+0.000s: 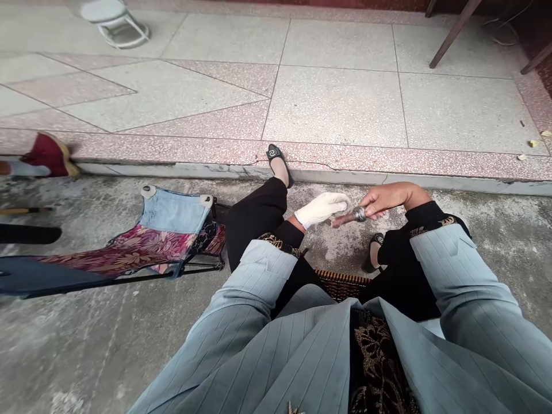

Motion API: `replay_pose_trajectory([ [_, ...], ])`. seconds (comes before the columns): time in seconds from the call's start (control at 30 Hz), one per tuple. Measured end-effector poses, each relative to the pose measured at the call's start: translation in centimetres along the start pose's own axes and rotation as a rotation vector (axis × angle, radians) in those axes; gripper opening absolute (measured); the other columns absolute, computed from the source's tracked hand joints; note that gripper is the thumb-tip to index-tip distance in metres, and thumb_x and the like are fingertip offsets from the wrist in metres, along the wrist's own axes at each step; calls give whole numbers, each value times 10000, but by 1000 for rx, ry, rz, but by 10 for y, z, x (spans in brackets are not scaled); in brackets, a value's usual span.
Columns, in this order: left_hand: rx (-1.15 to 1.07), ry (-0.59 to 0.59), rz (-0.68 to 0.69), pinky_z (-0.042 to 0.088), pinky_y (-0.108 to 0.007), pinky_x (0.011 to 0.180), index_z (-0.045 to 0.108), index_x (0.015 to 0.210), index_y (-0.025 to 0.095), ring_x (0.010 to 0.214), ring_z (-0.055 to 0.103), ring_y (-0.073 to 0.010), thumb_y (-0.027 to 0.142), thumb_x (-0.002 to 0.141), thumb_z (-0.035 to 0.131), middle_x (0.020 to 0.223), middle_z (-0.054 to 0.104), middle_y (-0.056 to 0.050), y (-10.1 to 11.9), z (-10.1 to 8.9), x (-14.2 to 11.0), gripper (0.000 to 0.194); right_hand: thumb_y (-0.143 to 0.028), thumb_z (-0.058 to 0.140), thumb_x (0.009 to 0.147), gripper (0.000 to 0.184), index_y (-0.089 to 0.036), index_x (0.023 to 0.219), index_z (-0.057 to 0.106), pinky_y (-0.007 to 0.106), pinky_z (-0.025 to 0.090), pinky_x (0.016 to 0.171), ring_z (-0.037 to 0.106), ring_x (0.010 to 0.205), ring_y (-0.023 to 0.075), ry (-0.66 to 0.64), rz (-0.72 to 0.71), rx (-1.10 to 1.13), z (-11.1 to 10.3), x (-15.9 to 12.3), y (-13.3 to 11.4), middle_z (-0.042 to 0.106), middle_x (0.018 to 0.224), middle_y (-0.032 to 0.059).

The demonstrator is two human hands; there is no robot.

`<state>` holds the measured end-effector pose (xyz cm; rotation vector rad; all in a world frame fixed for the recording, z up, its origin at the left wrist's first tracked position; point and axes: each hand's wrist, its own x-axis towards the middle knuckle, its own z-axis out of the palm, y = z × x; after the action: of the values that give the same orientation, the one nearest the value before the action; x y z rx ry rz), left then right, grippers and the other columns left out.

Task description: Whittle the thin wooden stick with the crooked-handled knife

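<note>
My left hand [322,209], in a white knitted glove, is closed, its fingers curled over and its fingertips blurred. Whatever lies in them I cannot make out. Bare, my right hand [385,198] grips a short stick-like thing with a brown shaft [341,221] and a silvery wound band [359,214]. The brown end points toward the gloved hand, just below its fingers. Whether the glove touches it I cannot tell. Both hands are above the concrete between my knees.
A wicker seat [342,284] is under me. On the left stands a folding chair [176,210] with patterned cloth. A raised tiled step [336,103] runs ahead, bearing a white stool [116,23] and wooden legs [455,34]. Another person's red shoe [49,155] is far left.
</note>
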<state>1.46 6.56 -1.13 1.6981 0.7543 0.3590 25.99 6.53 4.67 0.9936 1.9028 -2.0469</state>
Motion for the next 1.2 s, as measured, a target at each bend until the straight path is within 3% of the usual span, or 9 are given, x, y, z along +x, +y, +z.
replay_pose_trajectory([
  [0.23,-93,-66,-5,348,-204,550,606,854,147,573,445,-82,379,921,472,684,543,11,-2,10,4,276,-542,756,756,413,-146,800,648,235,384,547,490,579,81,634,-373,427,2,2,-1,612,709,7],
  [0.43,205,-124,67,389,-229,646,664,918,166,671,526,-113,404,942,444,796,626,-3,-3,11,3,325,-451,632,885,322,-167,736,604,269,384,558,493,566,109,879,25,198,0,28,0,594,673,29],
  [0.53,383,-140,115,400,-247,726,682,929,170,766,564,-143,397,950,425,856,657,-18,-7,11,4,344,-399,618,897,292,-168,719,602,293,364,575,518,609,140,795,316,-246,1,34,-4,619,698,60],
  [0.63,462,-138,119,398,-255,735,689,927,155,793,567,-160,390,939,431,859,662,-34,-6,7,3,349,-393,617,893,335,-156,658,588,301,348,572,526,614,148,535,470,-500,1,31,-4,637,701,85],
  [0.77,285,-158,98,410,-253,709,693,943,144,749,572,-151,406,909,486,816,659,-25,-3,0,1,336,-397,662,857,321,-124,689,643,273,363,548,492,538,110,38,278,-227,1,16,-1,603,614,34],
  [0.83,123,-115,93,421,-254,712,680,937,137,745,573,-146,428,885,530,810,653,-24,-4,-2,2,332,-460,697,820,339,-122,815,680,250,373,547,491,551,94,-55,110,-88,2,7,-2,609,659,6],
  [0.9,-59,-30,76,419,-249,682,656,919,130,706,553,-127,448,874,554,796,633,-28,-6,-1,4,337,-510,700,808,395,-136,935,684,235,391,565,503,589,86,78,-54,28,3,-2,-4,625,729,-4],
  [1.03,-311,-41,68,363,-215,578,606,843,129,578,438,-76,445,909,529,688,536,4,-4,5,5,332,-534,722,790,391,-160,884,656,235,393,550,485,581,86,657,-354,357,2,-1,-3,613,726,4],
  [1.2,-216,-192,46,342,-207,542,640,877,131,570,437,-80,430,926,506,664,519,8,6,14,0,331,-571,692,798,404,-181,735,607,267,387,532,505,577,122,942,-83,246,-4,23,4,615,687,41],
])
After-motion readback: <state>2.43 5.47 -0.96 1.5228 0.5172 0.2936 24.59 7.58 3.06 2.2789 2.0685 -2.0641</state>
